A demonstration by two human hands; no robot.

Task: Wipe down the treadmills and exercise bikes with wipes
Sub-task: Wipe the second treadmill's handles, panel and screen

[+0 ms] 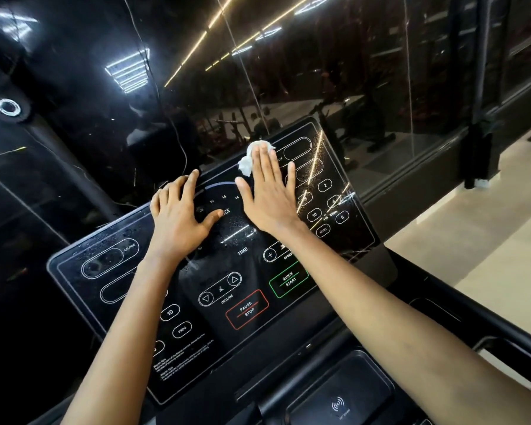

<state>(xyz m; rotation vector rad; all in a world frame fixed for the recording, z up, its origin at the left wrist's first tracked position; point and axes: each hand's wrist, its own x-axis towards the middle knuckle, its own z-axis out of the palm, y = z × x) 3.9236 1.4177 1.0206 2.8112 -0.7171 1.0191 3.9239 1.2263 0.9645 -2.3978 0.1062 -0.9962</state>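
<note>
A black glossy treadmill console (126, 305) fills the middle of the view, printed with white button outlines and speckled with wet droplets. My right hand (269, 194) lies flat, fingers spread, pressing a crumpled white wipe (249, 161) against the upper middle of the panel; the wipe sticks out beyond my fingertips. My left hand (180, 214) rests on the panel's top edge to the left, fingers curled over the rim, thumb on the display, holding nothing else.
Dark reflective glass (319, 72) stands just behind the console, mirroring ceiling lights and gym machines. A black handrail (460, 305) runs down the right side. A phone tray with a wireless-charge mark (337, 404) sits below the panel. Pale floor (488, 216) shows at right.
</note>
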